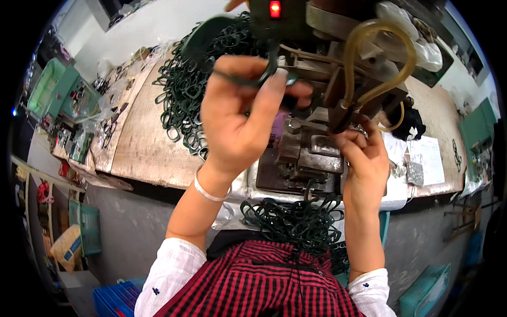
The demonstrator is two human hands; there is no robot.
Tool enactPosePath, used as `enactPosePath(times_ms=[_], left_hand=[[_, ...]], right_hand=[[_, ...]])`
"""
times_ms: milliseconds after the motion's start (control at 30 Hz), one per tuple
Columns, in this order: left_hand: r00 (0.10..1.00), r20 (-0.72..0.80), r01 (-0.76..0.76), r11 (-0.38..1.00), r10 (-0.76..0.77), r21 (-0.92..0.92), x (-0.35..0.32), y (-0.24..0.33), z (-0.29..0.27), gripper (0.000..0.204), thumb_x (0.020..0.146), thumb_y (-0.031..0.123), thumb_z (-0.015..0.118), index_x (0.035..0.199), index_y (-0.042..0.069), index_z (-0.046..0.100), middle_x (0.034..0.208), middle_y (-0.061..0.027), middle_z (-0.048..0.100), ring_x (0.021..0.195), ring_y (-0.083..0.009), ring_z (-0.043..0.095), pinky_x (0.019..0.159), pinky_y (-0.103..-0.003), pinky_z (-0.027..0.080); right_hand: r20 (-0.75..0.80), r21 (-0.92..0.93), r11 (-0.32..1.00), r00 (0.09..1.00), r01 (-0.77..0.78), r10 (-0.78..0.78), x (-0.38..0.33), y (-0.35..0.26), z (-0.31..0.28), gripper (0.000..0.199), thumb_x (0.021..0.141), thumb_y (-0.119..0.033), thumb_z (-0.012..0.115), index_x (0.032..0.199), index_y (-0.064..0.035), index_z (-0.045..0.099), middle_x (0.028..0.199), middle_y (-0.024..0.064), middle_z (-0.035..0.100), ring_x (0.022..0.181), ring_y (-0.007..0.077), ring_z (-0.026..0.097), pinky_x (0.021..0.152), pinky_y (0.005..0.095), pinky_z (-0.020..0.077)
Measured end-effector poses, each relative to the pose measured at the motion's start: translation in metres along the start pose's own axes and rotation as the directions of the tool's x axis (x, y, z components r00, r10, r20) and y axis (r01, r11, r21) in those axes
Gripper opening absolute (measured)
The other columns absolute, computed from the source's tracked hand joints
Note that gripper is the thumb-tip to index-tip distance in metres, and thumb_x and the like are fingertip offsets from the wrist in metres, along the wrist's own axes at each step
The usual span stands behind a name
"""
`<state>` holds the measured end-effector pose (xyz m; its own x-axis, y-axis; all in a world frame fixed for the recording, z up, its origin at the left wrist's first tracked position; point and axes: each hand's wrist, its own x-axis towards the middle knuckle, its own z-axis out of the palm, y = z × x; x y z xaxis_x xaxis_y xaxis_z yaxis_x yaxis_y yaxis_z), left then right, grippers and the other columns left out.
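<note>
My left hand [235, 119] is raised in front of the machine, its thumb and fingers pinched on a dark green eyeglass frame [240, 81], smeared by motion. My right hand [367, 164] is at the right side of the metal fixture [317, 158], fingers curled under the machine's head; whatever they hold is hidden. A yellowish looped hose [406, 45] hangs above that hand. Beyond my left hand, a big heap of dark green eyeglass frames [177, 113] covers part of the table. More frames [290, 222] lie piled in front of the fixture, close to my apron.
The machine's box [277, 24] has a lit red switch. The wooden table [142, 153] runs to both sides. Papers [425, 158] and a black cloth [409, 124] lie at right. Green machines stand at the far left and right; a blue crate [119, 299] and green crates sit lower.
</note>
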<state>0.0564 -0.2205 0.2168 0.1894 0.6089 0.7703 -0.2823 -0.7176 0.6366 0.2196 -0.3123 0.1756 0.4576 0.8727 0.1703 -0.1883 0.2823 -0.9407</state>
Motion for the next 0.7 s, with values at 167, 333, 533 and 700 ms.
enactPosePath(times_ms=[167,333,533,700], left_hand=[[0.612,0.466,0.775,0.602,-0.639,-0.193,-0.057,0.05,-0.003,0.015,0.106,0.022,0.043,0.11,0.008,0.043,0.069,-0.0142,0.068,0.046,-0.0151,0.061,0.041,-0.022,0.043],[0.134,0.631,0.988,0.053,-0.764,-0.147,-0.064,0.026,0.032,0.035,0.108,0.032,0.035,0.115,0.001,0.052,0.065,-0.0152,0.067,0.04,-0.0178,0.058,0.033,-0.023,0.04],[0.121,0.583,0.969,-0.032,-0.804,-0.245,-0.074,0.014,0.037,0.04,0.107,0.037,0.041,0.111,0.002,0.06,0.062,-0.0108,0.065,0.04,-0.0162,0.058,0.032,-0.02,0.039],[0.159,0.583,0.95,-0.037,-0.797,-0.309,-0.081,0.011,0.039,0.039,0.106,0.038,0.044,0.108,0.003,0.062,0.062,-0.0094,0.064,0.039,-0.0149,0.057,0.032,-0.021,0.038]], right_hand=[[0.154,-0.388,0.901,0.978,0.193,-0.143,-0.009,0.008,-0.048,0.04,0.083,-0.005,0.07,0.122,0.0008,0.063,0.124,0.0148,0.065,0.123,0.0263,0.056,0.109,0.0373,0.0378],[0.071,-0.99,0.091,0.935,0.11,-0.348,0.008,0.075,-0.13,0.02,0.076,-0.008,0.074,0.096,-0.006,0.072,0.13,0.0204,0.059,0.133,0.0413,0.043,0.108,0.0498,0.0374],[-0.076,-0.881,0.462,0.933,0.102,-0.352,0.024,0.068,-0.137,0.011,0.075,-0.006,0.073,0.085,-0.0043,0.067,0.099,0.0097,0.067,0.097,0.03,0.061,0.087,0.0386,0.0474],[0.034,-0.939,0.276,0.853,0.206,-0.521,0.019,0.074,-0.126,0.01,0.079,-0.006,0.069,0.087,-0.0038,0.064,0.085,0.0109,0.065,0.085,0.032,0.061,0.079,0.0396,0.0473]])
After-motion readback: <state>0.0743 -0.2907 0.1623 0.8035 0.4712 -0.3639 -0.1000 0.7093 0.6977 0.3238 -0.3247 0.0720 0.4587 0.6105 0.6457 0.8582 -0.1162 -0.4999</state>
